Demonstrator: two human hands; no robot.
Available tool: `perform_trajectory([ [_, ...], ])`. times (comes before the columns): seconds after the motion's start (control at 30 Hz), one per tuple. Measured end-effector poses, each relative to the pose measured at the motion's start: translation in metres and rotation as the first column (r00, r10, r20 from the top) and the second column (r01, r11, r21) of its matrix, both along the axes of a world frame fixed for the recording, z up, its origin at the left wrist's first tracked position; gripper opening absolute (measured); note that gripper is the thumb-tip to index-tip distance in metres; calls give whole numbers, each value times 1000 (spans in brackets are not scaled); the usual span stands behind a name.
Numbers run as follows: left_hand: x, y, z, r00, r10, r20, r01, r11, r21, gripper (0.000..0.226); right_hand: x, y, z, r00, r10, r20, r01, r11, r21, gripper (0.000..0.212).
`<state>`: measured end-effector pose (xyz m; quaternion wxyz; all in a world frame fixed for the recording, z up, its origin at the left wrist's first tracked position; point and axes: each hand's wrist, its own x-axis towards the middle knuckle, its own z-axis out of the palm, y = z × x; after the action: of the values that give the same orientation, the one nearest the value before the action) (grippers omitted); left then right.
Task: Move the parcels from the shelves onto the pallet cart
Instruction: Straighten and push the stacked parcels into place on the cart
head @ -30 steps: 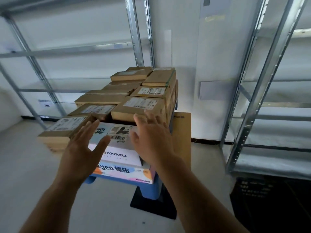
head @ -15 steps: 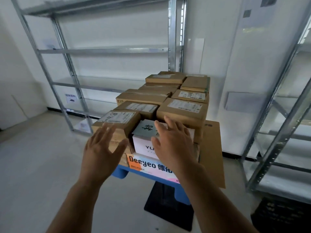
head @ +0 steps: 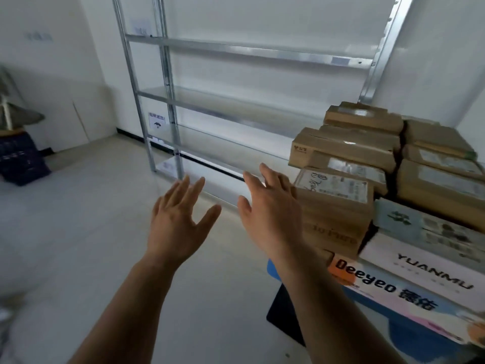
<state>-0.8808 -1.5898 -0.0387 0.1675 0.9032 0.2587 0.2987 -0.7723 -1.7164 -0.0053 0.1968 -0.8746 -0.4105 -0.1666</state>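
Both hands (head: 223, 219) spread empty, parcels (head: 367, 179) stacked just right.

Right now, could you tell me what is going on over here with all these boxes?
A person is loading parcels onto a blue pallet cart. Both hands hold nothing: the left hand and right hand are open, raised beside the stacked brown parcels. The metal shelves in view show no parcels.
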Motion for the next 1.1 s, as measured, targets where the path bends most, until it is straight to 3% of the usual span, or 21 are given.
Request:
perform_trajectory([
  [0.2, 12, 79, -29, 999, 35, -33, -37, 997, -72, 77, 13, 79, -31, 998, 2, -68, -5, 999, -52, 49],
  [0.37, 50, 133, -50, 1000, 14, -28, -19, 983, -184, 63, 47, 137, -62, 994, -17, -108, 13, 999, -37, 46],
  [0.5, 91, 192, -44, 997, -19, -76, 8, 990, -142, 60, 87, 192, -67, 988, -50, -144, 63, 994, 87, 38],
  [0.63, 143, 239, -33, 990, -50, -128, 35, 993, -117, 62, 132, 237, -63, 981, -80, -179, 101, 989, 110, 39],
  [0.93, 258, 292, -42, 950, -285, -124, 270, 955, -125, 65, 224, 284, -70, 919, -330, -217, 348, 936, 53, 44],
  [1.1, 327, 322, -45, 867, -482, -127, 466, 875, -133, 67, 267, 304, -68, 847, -495, -193, 503, 864, -13, 46],
])
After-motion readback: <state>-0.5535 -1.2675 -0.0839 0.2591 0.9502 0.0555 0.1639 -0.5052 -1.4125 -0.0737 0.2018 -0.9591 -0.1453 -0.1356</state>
